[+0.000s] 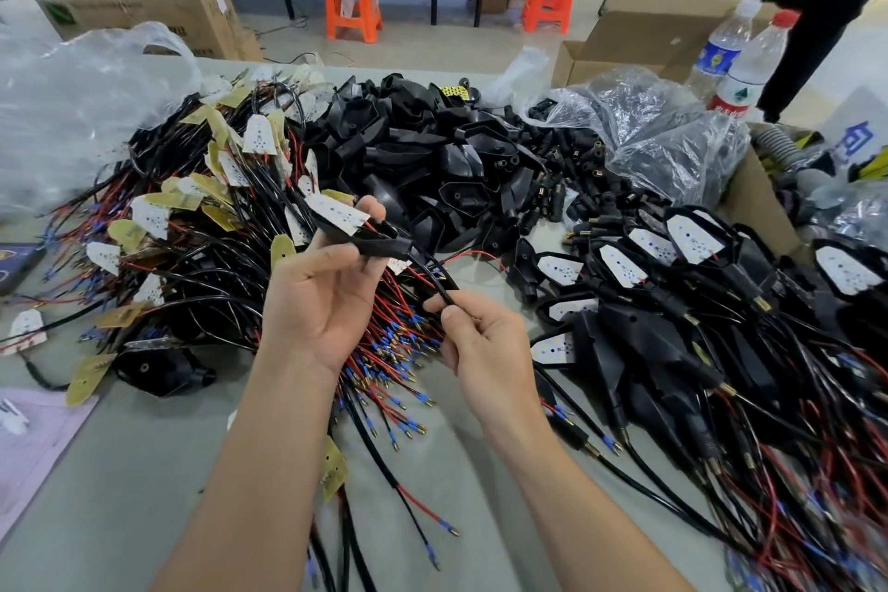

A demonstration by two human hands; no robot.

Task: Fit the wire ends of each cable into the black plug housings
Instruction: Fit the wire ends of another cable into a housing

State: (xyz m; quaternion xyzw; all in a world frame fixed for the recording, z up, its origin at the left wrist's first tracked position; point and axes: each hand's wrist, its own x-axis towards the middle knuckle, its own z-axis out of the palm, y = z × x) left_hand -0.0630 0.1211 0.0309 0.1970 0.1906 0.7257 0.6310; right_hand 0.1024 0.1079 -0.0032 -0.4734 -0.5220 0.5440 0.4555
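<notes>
Grey worktable (120, 471) is buried in parts, big heap of black plastic plug housings (432, 159) in the middle. Just in front of that heap the left hand (331, 303) grips one black housing (384, 246) together with a white LED board (339, 213), while the right hand (485, 346) pinches the black sheathed cable (444, 289) running down from it. Left of the heap: tangle of red and black wires (192, 255) with blue-tipped ends

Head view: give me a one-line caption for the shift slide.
Left hand holds a black housing with an LED board while the right hand pinches the black cable trailing from it.
</notes>
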